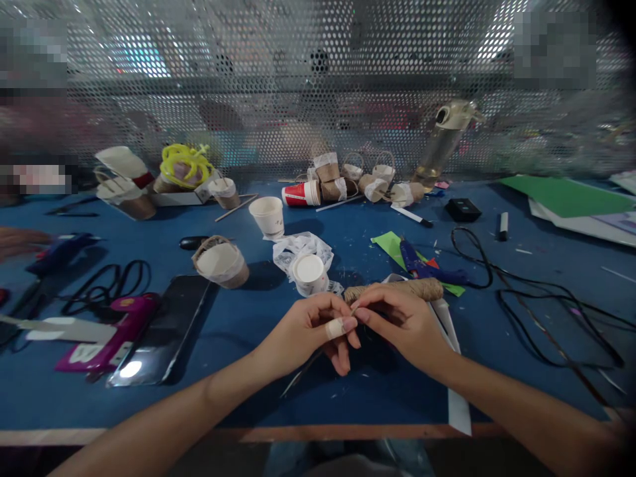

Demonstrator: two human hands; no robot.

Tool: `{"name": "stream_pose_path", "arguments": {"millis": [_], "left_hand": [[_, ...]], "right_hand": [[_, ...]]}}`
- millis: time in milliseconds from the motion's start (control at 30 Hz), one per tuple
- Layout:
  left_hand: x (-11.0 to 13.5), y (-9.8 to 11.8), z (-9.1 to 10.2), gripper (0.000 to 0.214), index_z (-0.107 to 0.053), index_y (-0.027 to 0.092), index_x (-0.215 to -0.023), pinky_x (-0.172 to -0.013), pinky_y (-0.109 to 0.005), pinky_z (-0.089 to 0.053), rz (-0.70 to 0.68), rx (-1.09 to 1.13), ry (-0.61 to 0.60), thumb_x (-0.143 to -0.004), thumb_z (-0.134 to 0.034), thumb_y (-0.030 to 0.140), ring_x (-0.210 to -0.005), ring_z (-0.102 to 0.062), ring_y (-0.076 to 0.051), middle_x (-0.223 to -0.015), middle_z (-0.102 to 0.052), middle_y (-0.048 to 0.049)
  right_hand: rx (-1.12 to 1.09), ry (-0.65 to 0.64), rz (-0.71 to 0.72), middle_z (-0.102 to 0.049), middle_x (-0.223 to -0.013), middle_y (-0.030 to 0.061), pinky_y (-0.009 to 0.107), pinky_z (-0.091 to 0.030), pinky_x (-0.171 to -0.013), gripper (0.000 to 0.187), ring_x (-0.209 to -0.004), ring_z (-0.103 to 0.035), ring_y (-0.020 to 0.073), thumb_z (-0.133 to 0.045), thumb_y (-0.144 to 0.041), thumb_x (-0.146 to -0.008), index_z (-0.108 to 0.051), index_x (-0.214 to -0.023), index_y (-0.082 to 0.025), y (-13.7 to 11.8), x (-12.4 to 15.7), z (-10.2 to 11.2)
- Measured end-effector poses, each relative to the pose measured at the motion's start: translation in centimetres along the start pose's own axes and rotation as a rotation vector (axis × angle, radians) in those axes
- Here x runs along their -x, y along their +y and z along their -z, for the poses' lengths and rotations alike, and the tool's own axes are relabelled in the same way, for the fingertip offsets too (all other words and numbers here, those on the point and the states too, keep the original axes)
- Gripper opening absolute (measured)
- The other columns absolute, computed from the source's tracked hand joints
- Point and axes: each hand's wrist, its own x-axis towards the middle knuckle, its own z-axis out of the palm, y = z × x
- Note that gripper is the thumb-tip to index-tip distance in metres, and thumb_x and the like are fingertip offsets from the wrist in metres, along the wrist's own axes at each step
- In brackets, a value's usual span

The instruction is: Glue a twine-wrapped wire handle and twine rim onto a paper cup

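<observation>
My left hand (pixel 318 328), with tape or a bandage round its thumb, pinches a thin strand of twine (pixel 301 376) that trails down toward the table. Its fingertips meet those of my right hand (pixel 405 323), which is closed in a pinch on the same strand. A roll of brown twine (pixel 422 289) lies just behind my right hand. Beyond my left hand stands an upturned white paper cup (pixel 310 270), beside crumpled white lacy material (pixel 301 248). Farther left sits a small twine-wrapped cup basket (pixel 221 265) with a handle.
On the left lie a phone (pixel 166 331), a purple glue gun (pixel 112 334) and a blue glue gun (pixel 62 253) near another person's hand (pixel 20 243). A second blue glue gun (pixel 430 268) and cables (pixel 536 298) are on the right. Several cup baskets (pixel 375 189) line the perforated screen (pixel 278 99).
</observation>
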Motion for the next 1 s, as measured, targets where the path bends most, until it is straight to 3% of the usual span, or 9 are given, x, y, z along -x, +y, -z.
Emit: {"name": "stream_pose_path", "arguments": {"millis": [467,733,1000], "left_hand": [[0.25,-0.20,-0.14,0.020,-0.055,0.015,-0.084,-0.047,-0.019,-0.057,-0.088,-0.153,0.121,-0.087,-0.070,0.026,-0.048,-0.070,-0.011,-0.072,-0.069,0.0003],[0.18,0.09,0.10,0.024,-0.061,0.012,-0.086,-0.046,-0.018,-0.055,-0.007,-0.155,0.005,-0.096,-0.058,0.034,-0.049,-0.070,-0.013,-0.074,-0.072,-0.0046],[0.26,-0.02,0.24,0.020,-0.062,0.012,-0.085,-0.045,-0.017,-0.054,-0.046,-0.147,0.054,-0.095,-0.061,0.031,-0.046,-0.068,-0.010,-0.075,-0.070,-0.0021]], "right_hand": [[0.003,-0.014,0.044,-0.071,-0.085,0.0025,0.030,-0.053,-0.072,0.006,-0.080,-0.067,0.0165,-0.067,-0.020,-0.089,-0.072,-0.091,-0.022,-0.03,0.07,-0.05],[-0.017,-0.009,0.062,-0.070,-0.086,0.0025,0.029,-0.054,-0.073,0.008,-0.081,-0.067,0.0156,-0.066,-0.018,-0.090,-0.071,-0.093,-0.023,-0.10,0.06,0.19],[-0.067,-0.060,-0.054,-0.068,-0.090,0.0030,0.024,-0.055,-0.063,0.008,-0.077,-0.066,0.0143,-0.067,-0.027,-0.090,-0.071,-0.095,-0.023,0.08,-0.21,0.12]]}}
